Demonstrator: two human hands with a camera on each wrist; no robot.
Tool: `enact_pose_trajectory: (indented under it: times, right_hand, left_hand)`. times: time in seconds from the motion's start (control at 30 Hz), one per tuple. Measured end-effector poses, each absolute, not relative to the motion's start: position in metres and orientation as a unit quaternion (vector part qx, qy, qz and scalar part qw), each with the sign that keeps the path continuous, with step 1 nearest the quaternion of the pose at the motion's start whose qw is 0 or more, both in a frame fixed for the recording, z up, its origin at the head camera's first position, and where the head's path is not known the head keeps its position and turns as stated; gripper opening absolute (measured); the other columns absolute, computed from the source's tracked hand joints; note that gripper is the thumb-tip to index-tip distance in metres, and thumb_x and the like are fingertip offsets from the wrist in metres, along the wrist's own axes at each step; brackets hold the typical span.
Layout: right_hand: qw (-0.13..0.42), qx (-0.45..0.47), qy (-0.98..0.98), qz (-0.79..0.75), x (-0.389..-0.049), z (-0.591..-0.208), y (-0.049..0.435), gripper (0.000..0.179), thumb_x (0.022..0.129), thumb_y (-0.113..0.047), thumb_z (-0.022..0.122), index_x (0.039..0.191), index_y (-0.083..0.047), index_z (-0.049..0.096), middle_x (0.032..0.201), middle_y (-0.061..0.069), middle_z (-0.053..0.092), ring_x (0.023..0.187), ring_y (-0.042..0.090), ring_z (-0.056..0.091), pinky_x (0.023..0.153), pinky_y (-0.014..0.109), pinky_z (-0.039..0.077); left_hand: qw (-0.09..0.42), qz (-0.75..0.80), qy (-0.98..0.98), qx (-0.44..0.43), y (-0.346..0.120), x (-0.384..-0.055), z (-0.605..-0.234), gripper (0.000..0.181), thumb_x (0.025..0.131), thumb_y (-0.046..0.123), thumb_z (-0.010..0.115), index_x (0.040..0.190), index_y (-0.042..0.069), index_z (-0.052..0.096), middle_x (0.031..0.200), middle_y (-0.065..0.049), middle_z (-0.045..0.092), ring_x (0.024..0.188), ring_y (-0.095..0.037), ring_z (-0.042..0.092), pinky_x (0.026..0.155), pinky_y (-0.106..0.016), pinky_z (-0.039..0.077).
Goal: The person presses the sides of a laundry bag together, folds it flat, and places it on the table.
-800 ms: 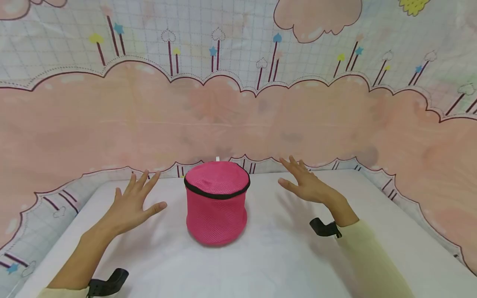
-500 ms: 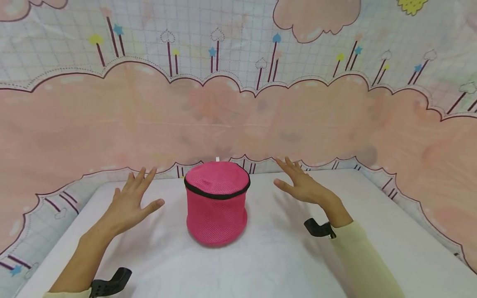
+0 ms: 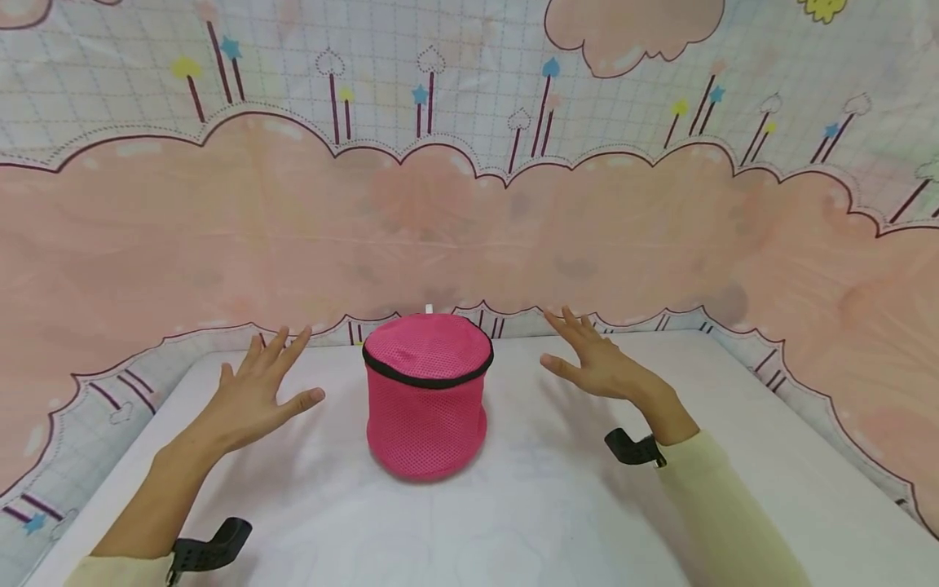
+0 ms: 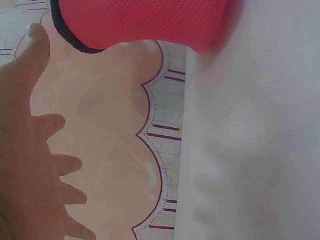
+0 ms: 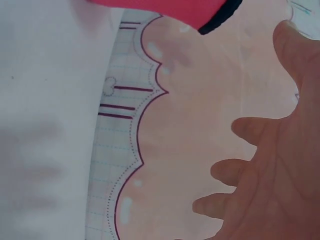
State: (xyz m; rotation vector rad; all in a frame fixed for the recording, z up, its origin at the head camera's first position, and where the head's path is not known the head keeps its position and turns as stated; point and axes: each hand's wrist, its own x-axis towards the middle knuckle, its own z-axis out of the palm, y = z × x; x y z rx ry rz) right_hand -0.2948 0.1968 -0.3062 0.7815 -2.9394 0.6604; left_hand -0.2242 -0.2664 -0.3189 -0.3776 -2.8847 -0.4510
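A pink mesh cylinder-shaped bag (image 3: 427, 424) with a black zipper band round its top stands upright on the white table. To its left, my left hand (image 3: 253, 408) is held above the table with fingers spread and thumb toward the bag, holding nothing. On the other side hovers my right hand (image 3: 605, 367), also spread and apart from the bag. The left wrist view has the bag's side (image 4: 145, 22) at the top edge, beyond the thumb. In the right wrist view, a corner of the bag (image 5: 175, 10) shows at the top.
A patterned cloth backdrop (image 3: 440, 236) with clouds and candle shapes rises behind the white table (image 3: 469, 530). A small white tab (image 3: 429, 309) sticks up behind the bag's lid. Each wrist carries a black camera mount, one at the left (image 3: 213, 548) and one at the right (image 3: 632, 447).
Both hands shift only slightly, the right one a little toward the bag. The bag stays in place, and the head view tilts a touch.
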Motion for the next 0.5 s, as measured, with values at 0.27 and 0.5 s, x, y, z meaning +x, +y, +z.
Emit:
enact_pose_trajectory:
  times: [0.27, 0.5]
  right_hand:
    - [0.031, 0.248, -0.953, 0.17, -0.2928, -0.3034, 0.1989, 0.08, 0.093, -0.061, 0.045, 0.155, -0.024, 0.013, 0.16, 0.011, 0.0, 0.141, 0.044, -0.002, 0.099, 0.076, 0.008]
    - [0.034, 0.253, -0.951, 0.174, -0.2896, -0.3047, 0.1959, 0.08, 0.092, -0.061, 0.046, 0.155, -0.022, 0.015, 0.16, 0.009, 0.002, 0.142, 0.041, -0.003, 0.099, 0.076, 0.009]
  left_hand:
    - [0.092, -0.118, -0.981, -0.127, -0.2647, -0.2216, -0.3196, 0.094, 0.085, 0.065, 0.054, 0.155, 0.02, 0.009, 0.155, -0.026, 0.008, 0.136, -0.056, -0.002, 0.09, -0.083, 0.004]
    - [0.104, -0.14, -0.976, -0.129, -0.2594, -0.222, -0.3244, 0.092, 0.087, 0.062, 0.053, 0.155, 0.019, 0.009, 0.155, -0.027, 0.011, 0.135, -0.058, 0.001, 0.09, -0.083, 0.006]
